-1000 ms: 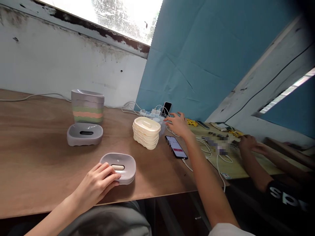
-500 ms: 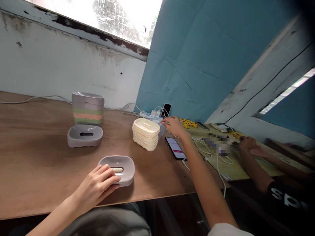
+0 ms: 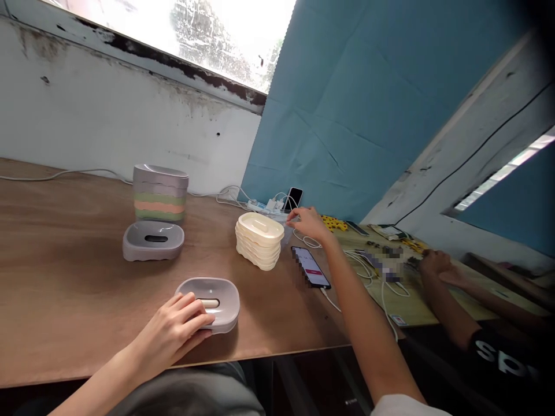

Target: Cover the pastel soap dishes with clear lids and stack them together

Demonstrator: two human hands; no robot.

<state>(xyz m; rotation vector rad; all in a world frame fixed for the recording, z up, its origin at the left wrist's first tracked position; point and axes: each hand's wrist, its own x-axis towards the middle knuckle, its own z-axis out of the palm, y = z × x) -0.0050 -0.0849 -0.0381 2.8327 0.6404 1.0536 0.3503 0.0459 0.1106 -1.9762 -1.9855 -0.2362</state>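
While the person's left hand [image 3: 184, 323] curls over the near-left rim of a lavender-grey oval soap dish [image 3: 229, 303], fingers inside and thumb low on the outer wall, the dish sits at the near edge of the brown tabletop [image 3: 87, 289]. A cream bar [image 3: 211, 303] shows in the slot of its floor, partly hidden by the fingers. The right hand [image 3: 309, 224] reaches to the far side, its thumb and fingertips drawn close together at a clear plastic container [image 3: 286, 237]; whether they pinch anything, I cannot tell. Just left of that container stands a stack of cream oval inserts [image 3: 261, 226], the top one with a raised bar. Farther left, a second lavender-grey dish [image 3: 173, 236] rests upright with a dark slot, and directly behind it rises a stack of dishes [image 3: 160, 202] banded lavender, green and peach. A lit smartphone [image 3: 311, 266], plugged into a white cable [image 3: 332, 300], lies near the right forearm. Another phone [image 3: 293, 198] leans at the far side beside white chargers [image 3: 274, 204], before a blue curtain [image 3: 347, 104]. On the right, a co-worker's hands [image 3: 436, 263] are over a yellowish tabletop [image 3: 433, 306], their grip unclear.
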